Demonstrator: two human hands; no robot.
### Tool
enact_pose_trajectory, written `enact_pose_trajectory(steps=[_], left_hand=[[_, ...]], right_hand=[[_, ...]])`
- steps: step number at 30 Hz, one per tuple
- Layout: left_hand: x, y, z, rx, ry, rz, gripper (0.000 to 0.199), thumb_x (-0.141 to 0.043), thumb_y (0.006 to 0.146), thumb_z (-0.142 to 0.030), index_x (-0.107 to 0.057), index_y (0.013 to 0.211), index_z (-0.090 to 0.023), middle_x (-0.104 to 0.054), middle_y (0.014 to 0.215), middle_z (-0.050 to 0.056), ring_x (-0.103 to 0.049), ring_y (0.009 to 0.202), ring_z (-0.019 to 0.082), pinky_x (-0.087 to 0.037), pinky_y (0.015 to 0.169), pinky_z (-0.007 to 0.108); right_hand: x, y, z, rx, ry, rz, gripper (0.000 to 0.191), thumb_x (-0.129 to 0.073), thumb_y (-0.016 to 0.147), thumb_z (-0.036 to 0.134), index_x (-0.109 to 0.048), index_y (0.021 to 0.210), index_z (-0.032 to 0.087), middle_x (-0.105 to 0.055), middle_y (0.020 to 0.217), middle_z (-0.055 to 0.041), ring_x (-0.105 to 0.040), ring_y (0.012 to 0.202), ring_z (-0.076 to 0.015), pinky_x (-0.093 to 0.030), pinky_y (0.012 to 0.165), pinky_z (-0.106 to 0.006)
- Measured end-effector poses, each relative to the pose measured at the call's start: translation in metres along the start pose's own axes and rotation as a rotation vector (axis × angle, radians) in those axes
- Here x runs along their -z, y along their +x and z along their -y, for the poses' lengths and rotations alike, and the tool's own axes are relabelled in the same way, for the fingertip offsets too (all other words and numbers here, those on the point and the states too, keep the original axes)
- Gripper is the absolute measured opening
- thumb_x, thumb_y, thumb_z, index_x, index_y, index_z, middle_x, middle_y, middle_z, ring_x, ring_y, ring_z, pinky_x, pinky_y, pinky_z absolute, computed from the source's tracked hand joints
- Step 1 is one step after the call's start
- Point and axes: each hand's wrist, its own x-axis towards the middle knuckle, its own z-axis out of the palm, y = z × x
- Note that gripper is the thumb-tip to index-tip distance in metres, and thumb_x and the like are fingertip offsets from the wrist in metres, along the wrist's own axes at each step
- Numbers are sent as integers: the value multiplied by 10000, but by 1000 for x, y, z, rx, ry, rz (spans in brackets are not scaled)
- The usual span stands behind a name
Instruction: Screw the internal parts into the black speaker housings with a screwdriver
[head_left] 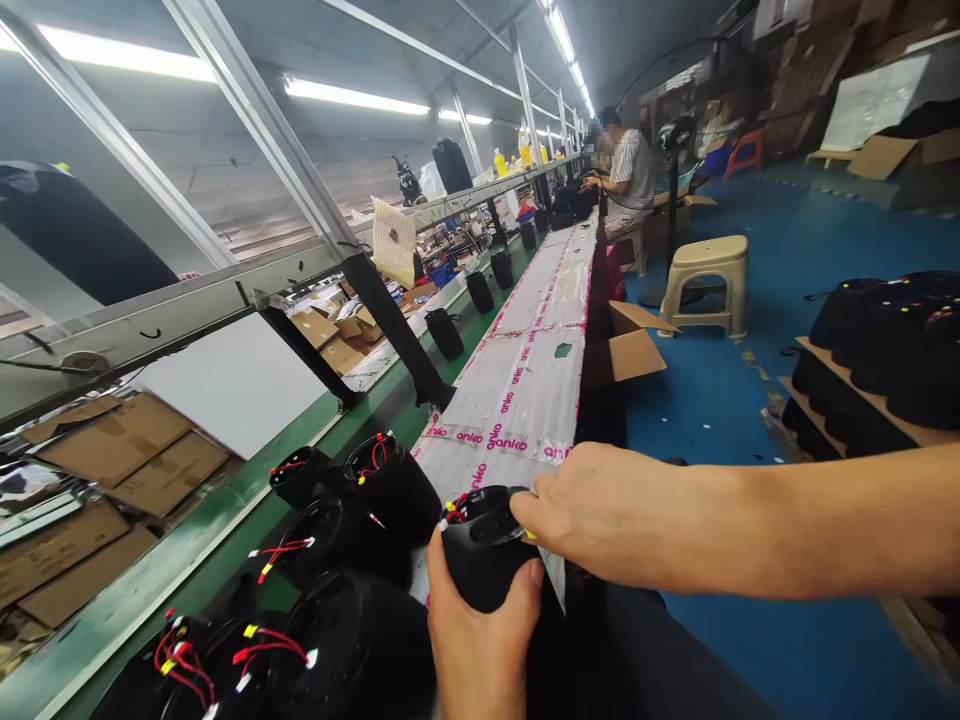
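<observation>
A black cylindrical housing with red wires and white and yellow connectors at its open top is held at the bench's near edge. My left hand wraps round its lower side, thumb on the right. At its top right rim, my right hand has its fingers closed on a dark piece, too small and partly hidden to name. Several similar black housings with red wires stand to the left of my left hand, close together.
The bench top is covered with printed white sheeting. More black housings stand along the green conveyor. Right are an open carton, a beige stool and stacked black items. A person sits farther along.
</observation>
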Motion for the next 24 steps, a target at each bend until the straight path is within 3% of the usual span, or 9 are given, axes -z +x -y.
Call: enact_pose_trajectory(steps=[4, 9, 12, 17, 20, 24], left_hand=[[2, -1, 0, 9, -37, -18, 765, -777, 661, -498, -542, 1332, -216, -717, 1150, 105, -670, 1076, 340, -483, 956, 467], [10, -1, -2, -5, -132, 72, 713, -797, 665, -516, -569, 1262, -200, -736, 1113, 94, -678, 1047, 324, -481, 933, 440], [11, -1, -2, -12, -163, 73, 715, -787, 689, -542, -564, 1272, -194, -733, 1129, 93, -685, 1044, 310, -490, 931, 424], [9, -3, -3, 33, -60, -39, 794, -789, 674, -525, -521, 1352, -210, -728, 1112, 94, -690, 1016, 325, -494, 915, 451], [8, -6, -7, 62, 18, -101, 820, -780, 691, -521, -487, 1396, -220, -720, 1124, 103, -676, 1066, 341, -485, 920, 465], [6, -8, -10, 74, 33, -96, 846, -782, 682, -519, -470, 1416, -239, -710, 1146, 106, -672, 1081, 351, -492, 906, 470]], right_hand=[[-11, 4, -4, 25, -1, -36, 23, -577, 931, 156, -597, 932, 167, -655, 745, -28, -543, 536, -173, -191, 444, -344], [-33, -3, -10, 96, 201, -261, 270, -414, 1079, 341, -566, 958, 154, -657, 764, -23, -583, 602, -151, -303, 523, -312], [-28, -6, -8, 98, 266, -355, 298, -379, 1092, 347, -557, 961, 147, -651, 763, -25, -582, 609, -144, -320, 540, -306], [-11, 0, -2, 2, 133, -227, 236, -480, 1056, 324, -551, 900, 163, -654, 733, -20, -581, 570, -152, -231, 501, -327], [-13, 2, 1, 29, 59, -209, 203, -506, 1039, 329, -539, 910, 175, -650, 734, -17, -575, 566, -158, -198, 495, -334], [-20, 2, 3, 55, -39, -180, 154, -530, 1023, 294, -519, 908, 192, -611, 724, -2, -535, 540, -165, -169, 485, -350]])
